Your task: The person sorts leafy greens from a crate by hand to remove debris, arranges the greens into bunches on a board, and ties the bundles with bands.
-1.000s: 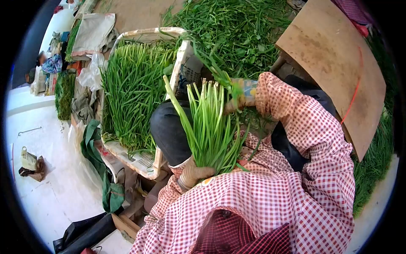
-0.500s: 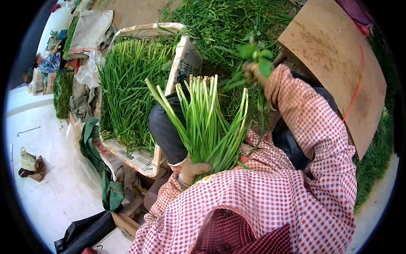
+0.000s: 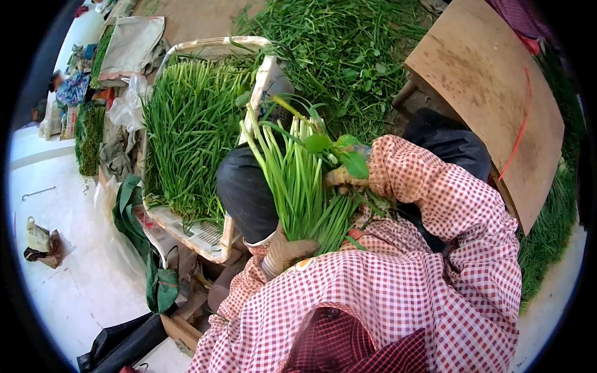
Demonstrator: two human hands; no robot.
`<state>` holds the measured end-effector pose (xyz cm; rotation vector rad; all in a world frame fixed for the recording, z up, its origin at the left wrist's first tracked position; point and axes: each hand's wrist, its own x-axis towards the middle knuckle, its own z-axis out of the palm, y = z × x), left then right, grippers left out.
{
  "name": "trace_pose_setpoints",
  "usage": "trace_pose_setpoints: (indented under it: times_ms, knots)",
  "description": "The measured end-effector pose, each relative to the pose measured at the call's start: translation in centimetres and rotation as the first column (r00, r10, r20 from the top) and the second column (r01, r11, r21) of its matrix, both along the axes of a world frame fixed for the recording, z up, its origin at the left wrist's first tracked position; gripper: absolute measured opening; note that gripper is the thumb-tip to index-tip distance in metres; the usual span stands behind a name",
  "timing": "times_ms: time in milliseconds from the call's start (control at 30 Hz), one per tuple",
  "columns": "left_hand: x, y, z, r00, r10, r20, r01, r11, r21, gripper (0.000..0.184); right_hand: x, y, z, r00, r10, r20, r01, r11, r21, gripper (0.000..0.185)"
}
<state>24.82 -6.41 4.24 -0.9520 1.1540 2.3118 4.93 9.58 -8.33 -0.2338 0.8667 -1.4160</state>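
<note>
A bunch of garlic chives (image 3: 289,180) stands across my lap, pale cut ends pointing up and away from me. Around its lower part is my left hand (image 3: 287,252), in a tan work glove, closed on the stalks. My right hand (image 3: 345,179), also gloved, is at the bunch's right side with its fingers curled. Broad-leaved weed stems (image 3: 354,163) stick out of that hand, partly covering it and the stalk tips. Whether the right fingers also grip some chives cannot be made out.
Left of my knee stands a white plastic crate (image 3: 186,227) packed with chives. Loose greens (image 3: 354,62) are heaped on the ground ahead. A stained brown board (image 3: 491,105) lies at the right. A plastic bag (image 3: 127,102) and a green strap (image 3: 163,286) lie left.
My right hand has come from the far right, by the heap, back to the bunch with the leafy stems. My left hand keeps its hold; the bunch is tilted slightly differently.
</note>
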Motion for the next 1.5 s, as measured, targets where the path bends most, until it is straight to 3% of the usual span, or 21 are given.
trace_pose_setpoints:
  times_ms: [100,133,233,367,400,500,567,667,700,800,867,900,1033,1167,1233,1300,1333,1367,1400,1433,1500]
  knots:
    - [-0.3,-0.1,-0.4,0.999,0.023,-0.039,-0.018,0.993,0.114,0.085,-1.6,-0.4,1.1,0.952,0.177,-0.251,-0.106,0.956,0.273,0.03]
    - [-0.3,-0.2,-1.0,0.997,-0.001,-0.073,0.008,0.995,0.099,0.086,-1.4,0.1,-2.0,0.975,0.038,0.219,-0.018,0.996,-0.093,0.028]
    - [-1.1,0.0,-0.7,0.997,-0.026,-0.069,0.034,0.994,0.107,0.088,-2.1,-0.8,-6.0,0.669,0.156,0.726,0.246,0.876,-0.414,0.024]
    - [-2.0,0.0,0.1,1.0,0.02,-0.004,-0.019,0.981,0.191,0.09,-3.6,-2.6,-7.1,0.65,-0.05,0.759,0.327,0.919,-0.22,0.022]
    - [-1.9,-0.3,-0.1,0.999,0.027,0.032,-0.033,0.978,0.207,0.092,-4.3,-3.2,-7.0,0.79,-0.025,0.613,0.267,0.913,-0.307,0.022]
    - [-1.6,-0.7,-0.6,0.999,-0.025,-0.021,0.028,0.983,0.183,0.093,-8.5,-5.6,1.3,0.939,-0.343,-0.033,0.33,0.868,0.371,0.029]
    - [-0.5,-0.6,-1.7,0.989,-0.111,-0.094,0.108,0.994,-0.033,0.091,-12.5,-5.8,0.4,0.922,-0.345,-0.177,0.386,0.769,0.509,0.031]
    - [-0.8,-0.7,-1.8,0.989,-0.111,-0.093,0.114,0.993,0.019,0.091,-17.4,-4.5,1.8,0.492,0.404,-0.771,0.447,0.642,0.622,0.02]
    - [-1.1,-0.8,-1.7,0.99,-0.106,-0.094,0.11,0.993,0.048,0.091,-17.7,-5.4,6.2,0.591,0.607,-0.532,0.309,0.438,0.844,0.03]
    - [-1.9,-0.9,-1.4,0.99,-0.106,-0.089,0.116,0.988,0.107,0.09,-17.7,-3.7,-0.7,0.037,0.948,-0.317,0.385,0.279,0.88,0.075]
    - [-2.3,-0.7,-1.3,0.991,-0.102,-0.088,0.113,0.984,0.135,0.09,-17.1,-4.9,3.9,0.431,0.76,-0.486,0.032,0.525,0.85,0.088]
    - [-2.5,-0.7,-1.3,0.991,-0.104,-0.086,0.115,0.982,0.148,0.09,-16.0,-4.1,2.1,0.852,0.337,-0.4,-0.052,0.815,0.577,0.082]
    - [-3.3,-0.1,-1.4,0.989,-0.109,-0.101,0.126,0.974,0.188,0.09,-9.1,-6.5,5.9,0.471,0.351,-0.809,-0.214,0.935,0.282,0.045]
    - [-2.9,-0.5,-1.6,0.987,-0.136,-0.088,0.15,0.971,0.184,0.09,-8.8,-7.4,3.0,0.502,0.364,-0.785,-0.013,0.91,0.414,0.034]
    - [-2.2,-1.1,-1.5,0.986,-0.144,-0.079,0.157,0.97,0.187,0.09,-11.5,-6.2,-1.8,-0.261,0.311,-0.914,0.035,0.949,0.313,0.03]
    - [-1.7,-1.7,-1.2,0.987,-0.144,-0.073,0.156,0.969,0.192,0.09,-16.1,-4.7,2.1,0.649,-0.075,-0.757,0.602,0.658,0.451,0.03]
    - [-1.8,-2.1,-1.0,0.988,-0.139,-0.067,0.15,0.966,0.209,0.09,-19.3,-2.6,-3.1,0.534,-0.038,-0.845,0.493,0.825,0.275,0.038]
    - [-1.9,-2.5,-0.7,0.99,-0.125,-0.065,0.137,0.963,0.231,0.09,-18.4,-2.7,0.0,0.535,-0.037,-0.844,0.496,0.823,0.278,0.038]
    - [-2.0,-2.8,-0.5,0.99,-0.123,-0.065,0.136,0.961,0.242,0.09,-17.5,-2.1,3.5,0.628,0.18,-0.757,0.178,0.914,0.366,0.042]
    - [-2.3,-3.2,-0.4,0.989,-0.129,-0.067,0.142,0.957,0.253,0.09,-16.0,-1.9,6.5,0.637,0.409,-0.654,-0.159,0.899,0.408,0.045]
    - [-2.5,-3.2,-0.3,0.988,-0.136,-0.077,0.151,0.956,0.253,0.09,-13.2,-1.3,8.1,0.463,0.555,-0.691,-0.363,0.83,0.423,0.049]
